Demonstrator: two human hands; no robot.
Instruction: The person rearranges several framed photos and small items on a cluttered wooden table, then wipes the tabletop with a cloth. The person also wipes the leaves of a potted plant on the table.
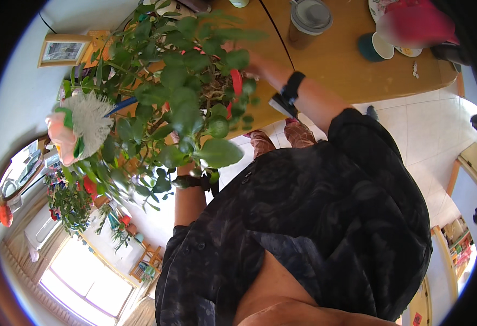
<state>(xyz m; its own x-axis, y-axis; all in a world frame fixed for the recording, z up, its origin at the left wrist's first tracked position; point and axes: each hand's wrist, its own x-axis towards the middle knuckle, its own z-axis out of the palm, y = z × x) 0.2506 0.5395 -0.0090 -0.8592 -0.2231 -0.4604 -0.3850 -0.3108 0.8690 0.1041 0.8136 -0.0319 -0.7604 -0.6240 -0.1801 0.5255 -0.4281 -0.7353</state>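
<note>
A leafy green potted plant [177, 87] fills the upper left of the head view, close to the camera. Between its stems a curved red band [236, 83] shows at what seems to be the pot's rim, with brown soil or roots inside. My right hand [248, 61] reaches to the far right side of the plant, its fingers mostly covered by leaves. Only a sliver of my left hand [175, 137] shows through the foliage on the near side. Both wrists wear black straps. Leaves hide the grasp of each hand.
On the wooden table [336, 81] stand a grey-lidded container [311, 18] and a teal cup [374, 47]. A blurred red item [421, 24] overlaps a patterned plate [410, 51]. Left are a framed picture [63, 49] and a pink artificial flower with white fringe [61, 136].
</note>
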